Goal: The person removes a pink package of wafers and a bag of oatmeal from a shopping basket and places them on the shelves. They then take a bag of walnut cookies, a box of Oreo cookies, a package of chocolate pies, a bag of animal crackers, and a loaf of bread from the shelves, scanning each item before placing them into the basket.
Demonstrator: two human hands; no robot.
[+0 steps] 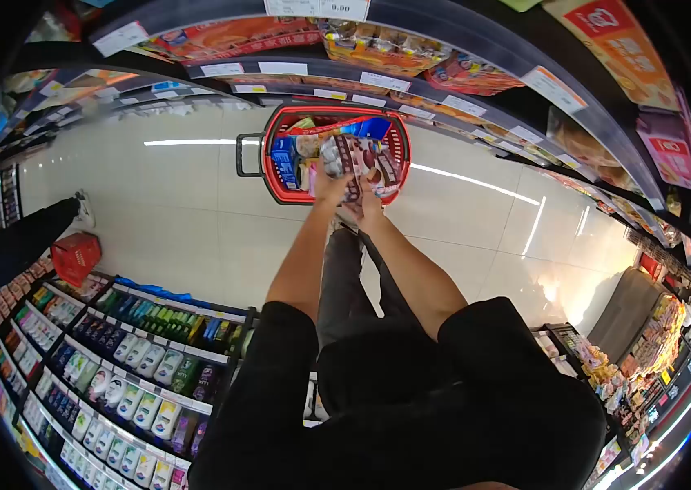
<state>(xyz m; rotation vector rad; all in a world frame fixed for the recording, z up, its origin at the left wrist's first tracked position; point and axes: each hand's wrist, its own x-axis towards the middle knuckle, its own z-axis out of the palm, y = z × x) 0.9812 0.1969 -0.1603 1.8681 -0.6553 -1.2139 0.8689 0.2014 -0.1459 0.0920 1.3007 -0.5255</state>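
Observation:
A brown and white patterned snack package (354, 157) is between my hands, over a red shopping basket (287, 194) on the floor. My left hand (331, 186) has its fingers on the package's left lower side. On its right lower side, my right hand (368, 196) holds it with the fingers bent round the edge. Inside the basket lie a blue package (283, 155), another blue and red package (374, 127) and other colourful goods. The basket's black handle sticks out to the left.
Shelves of packaged food with price tags (384, 82) curve across the top. Bottles stand on shelves (141, 359) at the lower left. At the left is a person in dark trousers (35, 233) beside another red basket (76, 256). More goods (648, 335) are at the right.

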